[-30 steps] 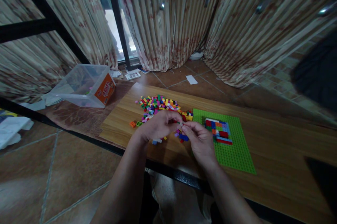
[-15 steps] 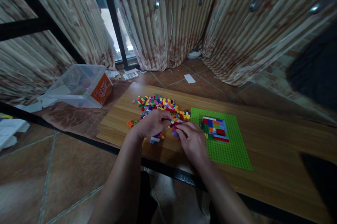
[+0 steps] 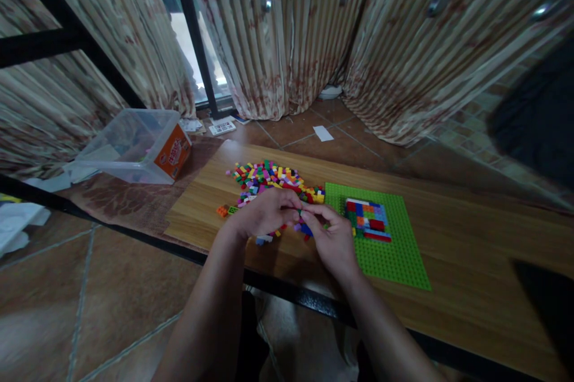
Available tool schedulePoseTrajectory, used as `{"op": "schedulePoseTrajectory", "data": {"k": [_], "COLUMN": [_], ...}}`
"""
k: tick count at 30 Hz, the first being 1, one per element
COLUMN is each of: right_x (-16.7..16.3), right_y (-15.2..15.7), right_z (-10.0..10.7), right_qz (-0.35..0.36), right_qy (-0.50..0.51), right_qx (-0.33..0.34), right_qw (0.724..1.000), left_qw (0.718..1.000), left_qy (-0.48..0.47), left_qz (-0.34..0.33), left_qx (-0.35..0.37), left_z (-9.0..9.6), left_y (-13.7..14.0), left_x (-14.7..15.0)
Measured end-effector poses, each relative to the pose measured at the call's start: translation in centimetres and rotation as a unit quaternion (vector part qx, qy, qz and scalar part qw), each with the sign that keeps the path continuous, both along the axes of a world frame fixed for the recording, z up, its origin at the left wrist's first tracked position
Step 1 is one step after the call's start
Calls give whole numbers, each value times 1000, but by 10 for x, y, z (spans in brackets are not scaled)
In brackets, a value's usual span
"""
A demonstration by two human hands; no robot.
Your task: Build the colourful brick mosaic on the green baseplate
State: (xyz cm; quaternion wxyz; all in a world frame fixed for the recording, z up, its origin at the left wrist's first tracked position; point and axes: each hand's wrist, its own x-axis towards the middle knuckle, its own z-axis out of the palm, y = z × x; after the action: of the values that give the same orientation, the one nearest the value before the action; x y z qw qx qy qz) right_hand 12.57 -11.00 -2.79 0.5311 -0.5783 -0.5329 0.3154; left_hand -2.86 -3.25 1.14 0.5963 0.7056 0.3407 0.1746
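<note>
I am watching the left hand (image 3: 265,213) and the right hand (image 3: 330,242) meeting fingertip to fingertip just above the wooden surface (image 3: 470,250), at the near edge of the pile of small coloured bricks (image 3: 269,177). Both hands are curling their fingers inward and pinching together around something tiny between them; I cannot tell what piece it is, as the fingers are hiding it. A few loose bricks are lying under and just beside the hands. The green baseplate (image 3: 394,250) is lying flat just to the right of the right hand, carrying a patch of joined bricks (image 3: 368,219) near its far left part. A clear plastic box (image 3: 134,146) is sitting well apart on the left.
</note>
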Motion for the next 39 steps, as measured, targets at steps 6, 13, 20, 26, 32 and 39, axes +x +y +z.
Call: {"op": "schedulePoseTrajectory", "data": {"k": [6, 13, 20, 26, 32, 39], "right_x": [-3, -4, 41, 112, 130, 127], "right_y": [0, -3, -5, -16, -23, -20], "right_z": [2, 15, 18, 18, 10, 8], "right_qz": [1, -3, -1, -98, -79, -79], "right_qy": [119, 171, -25, -235, -309, -358], "right_qx": [-19, -15, 8, -15, -67, -60], "right_qw": [993, 985, 1000, 967, 945, 929], "left_qw": [999, 997, 998, 979, 963, 963], "left_qy": [-43, -69, -45, 96, 141, 143], "left_qz": [-16, -42, -15, 18, 17, 22], "left_qx": [-15, 4, 51, 181, 228, 230], "left_z": [7, 10, 3, -3, -1, -1], "left_y": [-3, -4, 0, 6, 6, 6], "left_x": [5, 4, 6, 1, 4, 5]}}
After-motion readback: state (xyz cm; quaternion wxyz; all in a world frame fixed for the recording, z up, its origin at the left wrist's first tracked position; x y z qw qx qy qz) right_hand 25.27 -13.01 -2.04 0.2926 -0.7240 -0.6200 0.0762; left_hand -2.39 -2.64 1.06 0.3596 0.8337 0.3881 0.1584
